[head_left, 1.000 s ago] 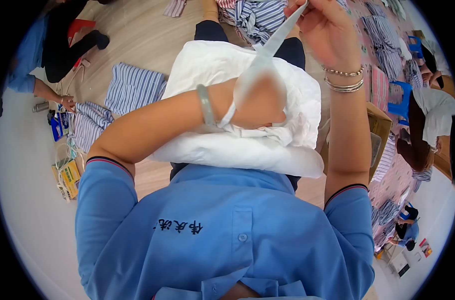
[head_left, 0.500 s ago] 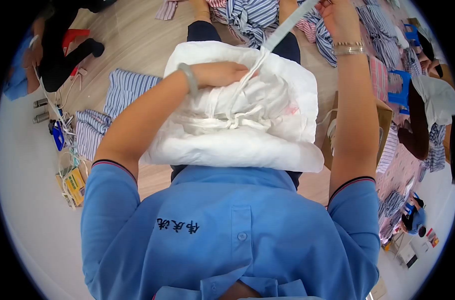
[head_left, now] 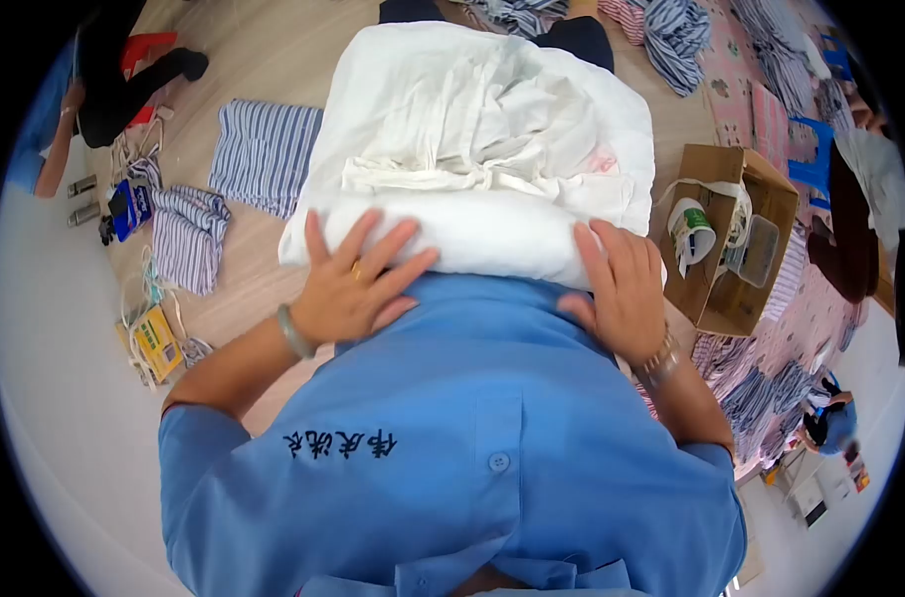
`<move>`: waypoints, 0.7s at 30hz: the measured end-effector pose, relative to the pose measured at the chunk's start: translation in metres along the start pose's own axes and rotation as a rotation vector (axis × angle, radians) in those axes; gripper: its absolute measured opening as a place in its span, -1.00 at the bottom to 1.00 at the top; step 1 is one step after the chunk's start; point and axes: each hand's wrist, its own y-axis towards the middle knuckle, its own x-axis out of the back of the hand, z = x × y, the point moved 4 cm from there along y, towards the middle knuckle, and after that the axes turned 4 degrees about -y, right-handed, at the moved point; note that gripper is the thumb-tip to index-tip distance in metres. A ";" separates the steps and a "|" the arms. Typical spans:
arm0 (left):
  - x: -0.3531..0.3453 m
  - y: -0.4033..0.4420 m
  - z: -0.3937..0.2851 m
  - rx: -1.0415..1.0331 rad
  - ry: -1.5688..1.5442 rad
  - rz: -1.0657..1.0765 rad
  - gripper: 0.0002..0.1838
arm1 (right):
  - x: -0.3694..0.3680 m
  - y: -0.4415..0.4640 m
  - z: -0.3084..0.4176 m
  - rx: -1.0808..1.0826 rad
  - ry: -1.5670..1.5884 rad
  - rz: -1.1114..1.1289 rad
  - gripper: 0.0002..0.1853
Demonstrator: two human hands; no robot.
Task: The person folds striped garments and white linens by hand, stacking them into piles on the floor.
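A white cloth bundle (head_left: 462, 99) lies on my lap, spread flat at the far side with a crumpled middle and a faint pink stain. Its near edge forms a thick roll (head_left: 472, 234) against my blue shirt. On the roll's left part rests my left hand (head_left: 358, 279), fingers spread, with a ring and a pale bangle. At the roll's right end lies my right hand (head_left: 622, 289), fingers stretched out over the cloth and thumb apart. Neither hand grips anything.
To the right stands an open cardboard box (head_left: 736, 239) holding a white-green cup and a clear container. Folded striped garments (head_left: 266, 157) lie on the floor at left, near a yellow box (head_left: 154, 343). Striped clothes, blue stools (head_left: 813, 159) and other people are around the edges.
My right hand has let go of the white strip it held up and come down to the roll. My left hand has moved from the cloth's middle to the near roll.
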 end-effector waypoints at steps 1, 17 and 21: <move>-0.005 0.016 0.004 -0.020 0.017 -0.024 -0.36 | -0.016 0.003 -0.012 -0.081 0.068 -0.109 -0.39; -0.058 0.143 0.061 0.205 -0.549 0.355 -0.33 | -0.012 0.059 -0.002 0.138 -0.092 -0.292 -0.13; -0.070 0.140 0.055 0.254 -0.897 0.676 -0.36 | -0.022 0.079 -0.023 -0.036 0.131 0.070 -0.21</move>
